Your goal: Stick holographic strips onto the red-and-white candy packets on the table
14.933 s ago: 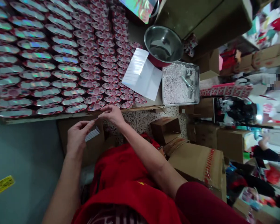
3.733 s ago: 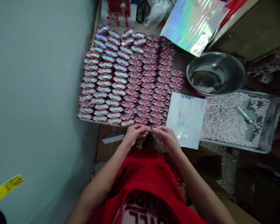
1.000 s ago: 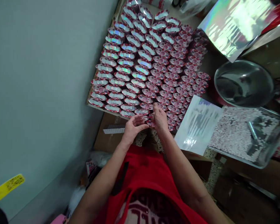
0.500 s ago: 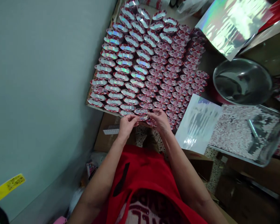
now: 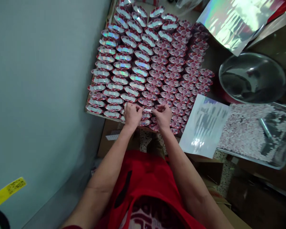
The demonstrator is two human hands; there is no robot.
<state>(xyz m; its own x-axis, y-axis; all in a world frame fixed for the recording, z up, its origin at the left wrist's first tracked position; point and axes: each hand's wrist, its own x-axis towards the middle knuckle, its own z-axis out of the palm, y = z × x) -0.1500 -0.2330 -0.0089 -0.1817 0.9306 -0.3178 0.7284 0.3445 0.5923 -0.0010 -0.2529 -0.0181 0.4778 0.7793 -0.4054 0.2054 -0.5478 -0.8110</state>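
Note:
My left hand (image 5: 132,116) and my right hand (image 5: 163,117) pinch opposite ends of a short whitish strip (image 5: 147,110), stretched level between the fingertips. It looks like a sticker. Beneath it stand close rows of small red-edged packs with pointed oval tops. Packs on the left (image 5: 122,65) carry shiny silver strips across their tops, some with rainbow glints. Those on the right (image 5: 168,87) show a pink round centre and no strip. Whether the strip touches the pack below is hard to tell.
Right of the packs lies a silver sticker sheet (image 5: 205,127), overlapping a tray (image 5: 278,167) of pale pinkish bits with a metal cylinder (image 5: 265,128). Behind are a metal bowl (image 5: 251,79) and more shiny sheets (image 5: 238,24). A pale wall (image 5: 50,79) borders the left.
Both hands have moved from a front-edge pack to a spot slightly farther back. The strip now shows stretched between them. The view has shifted slightly.

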